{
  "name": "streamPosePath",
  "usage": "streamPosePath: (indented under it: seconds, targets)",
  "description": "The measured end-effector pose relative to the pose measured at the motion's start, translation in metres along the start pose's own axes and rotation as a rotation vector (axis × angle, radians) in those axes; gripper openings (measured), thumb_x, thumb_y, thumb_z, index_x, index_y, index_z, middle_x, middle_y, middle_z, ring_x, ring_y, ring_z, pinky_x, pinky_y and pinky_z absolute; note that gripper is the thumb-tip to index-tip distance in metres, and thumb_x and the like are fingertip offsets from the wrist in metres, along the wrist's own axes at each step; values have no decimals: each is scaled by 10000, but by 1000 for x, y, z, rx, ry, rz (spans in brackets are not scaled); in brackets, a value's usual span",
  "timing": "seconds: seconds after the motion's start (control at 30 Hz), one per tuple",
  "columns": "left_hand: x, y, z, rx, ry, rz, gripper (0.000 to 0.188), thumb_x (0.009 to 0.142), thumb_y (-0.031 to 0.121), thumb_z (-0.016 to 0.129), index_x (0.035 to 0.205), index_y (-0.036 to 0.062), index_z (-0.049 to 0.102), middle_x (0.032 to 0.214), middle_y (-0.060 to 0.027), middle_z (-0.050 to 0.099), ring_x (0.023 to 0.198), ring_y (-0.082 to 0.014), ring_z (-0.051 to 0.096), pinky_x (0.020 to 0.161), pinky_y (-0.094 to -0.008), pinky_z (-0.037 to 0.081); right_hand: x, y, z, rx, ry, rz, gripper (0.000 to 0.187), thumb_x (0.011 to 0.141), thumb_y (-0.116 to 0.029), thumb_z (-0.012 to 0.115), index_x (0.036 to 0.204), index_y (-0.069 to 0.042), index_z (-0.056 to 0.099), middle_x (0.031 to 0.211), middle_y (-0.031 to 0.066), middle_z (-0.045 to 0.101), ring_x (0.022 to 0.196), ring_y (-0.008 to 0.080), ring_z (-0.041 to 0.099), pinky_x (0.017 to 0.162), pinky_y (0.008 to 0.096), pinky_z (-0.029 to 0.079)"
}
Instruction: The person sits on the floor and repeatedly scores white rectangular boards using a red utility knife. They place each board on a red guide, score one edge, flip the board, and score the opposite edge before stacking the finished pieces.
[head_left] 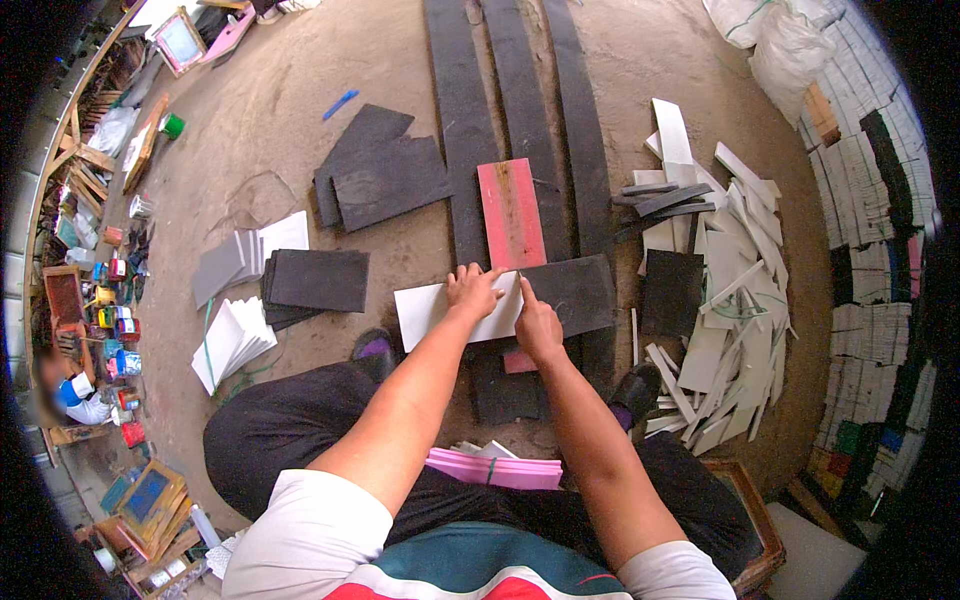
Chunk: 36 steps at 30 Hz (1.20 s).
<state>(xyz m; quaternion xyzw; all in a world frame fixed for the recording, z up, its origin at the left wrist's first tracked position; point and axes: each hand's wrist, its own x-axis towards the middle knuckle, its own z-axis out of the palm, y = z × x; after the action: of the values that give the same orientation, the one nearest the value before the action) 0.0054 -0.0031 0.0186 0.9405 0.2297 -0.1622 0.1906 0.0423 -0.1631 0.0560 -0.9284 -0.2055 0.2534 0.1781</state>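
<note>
My left hand [474, 292] lies with fingers spread on a white foam-like sheet [420, 312], pressing it down. At that sheet's right end is my right hand [540, 325], curled with the index finger stretched forward. Something small and dark shows at its fingertip, too small to name. The white sheet rests across a black sheet [580, 290], which reaches out to the right. Just beyond both hands lies a worn pink board [511, 212], on long black strips [465, 130]. A smaller pink piece [519, 361] shows under the near edge, mostly hidden.
Left are black sheets [390, 180], a black stack [320, 280] and a fanned white stack [235, 340]. White offcuts [735, 320] heap at right, before stacked sheets [860, 260]. A pink bundle [495, 468] sits between my legs. A blue pen-like object [341, 104] lies farther off.
</note>
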Motion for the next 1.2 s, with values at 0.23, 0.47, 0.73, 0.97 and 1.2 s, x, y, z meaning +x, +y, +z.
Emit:
streamPosePath:
  seconds: [0.23, 0.47, 0.73, 0.97, 1.2]
  targets:
    - [7, 3, 2, 67, -7, -20, 515, 875, 485, 734, 1371, 478, 594, 1266, -70, 606, 1264, -309, 510, 1047, -529, 387, -15, 1, -4, -26, -67, 35, 600, 927, -123, 514, 1519, -172, 433, 992, 293, 714, 926, 461, 711, 809, 571, 559]
    - [10, -1, 9, 91, 10, -22, 517, 869, 507, 734, 1367, 484, 596, 1265, -74, 607, 1270, -310, 505, 1061, -536, 376, -76, 22, 5, -60, -125, 38, 862, 814, -321, 764, 1546, -136, 348, 972, 237, 738, 903, 430, 730, 774, 526, 585]
    - [5, 8, -4, 121, -19, -32, 506, 893, 505, 716, 1382, 472, 592, 1308, -83, 598, 1283, -301, 497, 1061, -500, 376, -129, 52, 26, -60, -126, 89, 699, 901, -131, 555, 1563, -216, 346, 924, 268, 709, 849, 470, 709, 736, 587, 552]
    - [4, 10, -7, 98, -30, -30, 535, 894, 494, 719, 1407, 451, 573, 1310, -90, 600, 1295, -311, 492, 1081, -522, 371, -133, 58, 9, -39, -87, 80, 608, 909, -152, 535, 1500, -280, 466, 932, 263, 714, 851, 470, 705, 763, 593, 550]
    - [2, 8, -1, 47, -10, -39, 541, 889, 466, 733, 1406, 388, 590, 1311, -91, 602, 1300, -320, 489, 1094, -534, 366, -107, 35, -34, 23, -142, 125, 468, 924, -172, 526, 1375, -245, 625, 1065, 238, 721, 1036, 433, 684, 871, 535, 551]
